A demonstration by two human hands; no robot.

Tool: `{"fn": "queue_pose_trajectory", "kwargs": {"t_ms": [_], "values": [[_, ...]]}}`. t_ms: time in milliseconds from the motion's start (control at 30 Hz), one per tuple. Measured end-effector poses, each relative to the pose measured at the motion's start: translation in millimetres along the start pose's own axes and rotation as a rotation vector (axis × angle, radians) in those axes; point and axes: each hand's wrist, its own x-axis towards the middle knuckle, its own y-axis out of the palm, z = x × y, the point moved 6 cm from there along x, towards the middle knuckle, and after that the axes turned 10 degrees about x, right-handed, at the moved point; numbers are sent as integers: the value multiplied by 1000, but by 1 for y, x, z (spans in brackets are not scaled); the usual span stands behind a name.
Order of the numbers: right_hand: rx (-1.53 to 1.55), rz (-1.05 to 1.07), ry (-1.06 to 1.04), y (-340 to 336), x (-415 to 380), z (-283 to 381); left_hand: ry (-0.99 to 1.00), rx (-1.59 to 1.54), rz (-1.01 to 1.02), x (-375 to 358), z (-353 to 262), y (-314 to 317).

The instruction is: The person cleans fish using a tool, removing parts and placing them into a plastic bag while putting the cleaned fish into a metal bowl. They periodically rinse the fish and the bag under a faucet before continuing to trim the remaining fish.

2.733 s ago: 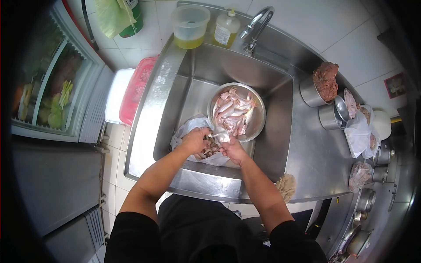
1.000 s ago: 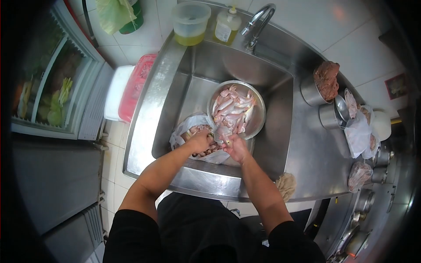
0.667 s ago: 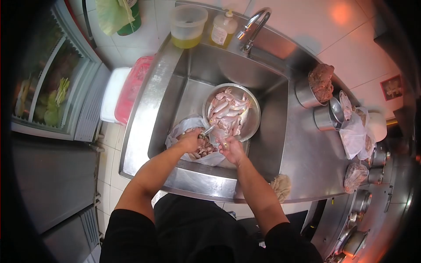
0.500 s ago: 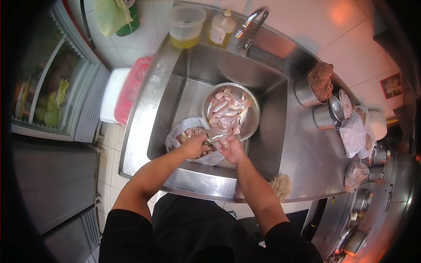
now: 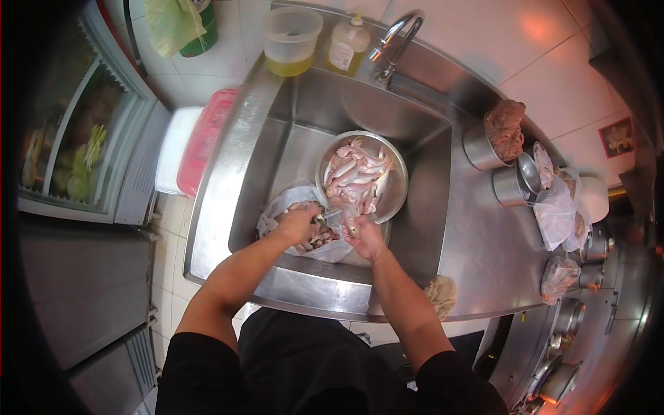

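In the sink my right hand (image 5: 368, 238) is closed around a small pale fish (image 5: 354, 229), whose head shows by my fingers. My left hand (image 5: 299, 225) is closed close beside it, over a white plastic bag (image 5: 275, 205) with fish scraps (image 5: 324, 240) inside. A small, thin, light-coloured thing sticks out at its fingertips; its kind is hard to tell. Just beyond both hands sits a round metal bowl (image 5: 401, 196) holding many pinkish fish (image 5: 356, 173).
A faucet (image 5: 404, 31), a soap bottle (image 5: 348, 45) and a plastic tub (image 5: 290, 41) of yellow liquid line the sink's back edge. Metal pots (image 5: 482, 146) and plastic bags (image 5: 553, 211) stand on the right counter. A cloth (image 5: 441, 296) lies at the front edge.
The left hand has turned slightly near the fish, and the dark green bit seen by its fingers before is less visible. The right hand keeps its grip on the fish.
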Motion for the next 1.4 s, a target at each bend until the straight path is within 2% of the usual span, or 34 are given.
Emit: {"fn": "queue_pose_trajectory", "kwargs": {"t_ms": [67,167,267,367,467,567,667,767,867,967,1067,1167,1267,1400], "values": [[-17,-7,8,4,-2,-1,-25,53,41,3,3,6],[84,55,-9,5,-2,3,138,82,42,-4,-6,15],[141,42,19,3,2,0,-51,17,7,5,-4,0],[160,60,38,3,4,-1,236,160,78,-5,-18,16],[117,86,9,6,-1,2,66,-49,26,4,2,31],[92,132,-31,14,-6,3,-164,-27,-3,4,-2,-4],[101,227,-72,19,-4,2,-32,-71,58,7,-4,19],[85,234,-74,14,1,-1,90,-99,38,3,-14,21],[86,215,-65,18,-2,-1,-33,-78,68,9,-4,15],[97,265,-70,14,2,-3,138,-96,65,0,-11,17],[87,271,-51,16,0,-2,4,-112,166,1,2,20],[40,274,-88,13,3,-2,115,-75,161,-9,2,20],[-51,263,-108,22,-10,5,-80,-145,19,-10,7,-9],[23,194,-44,11,8,-1,-75,-200,-64,-4,11,-10]]}}
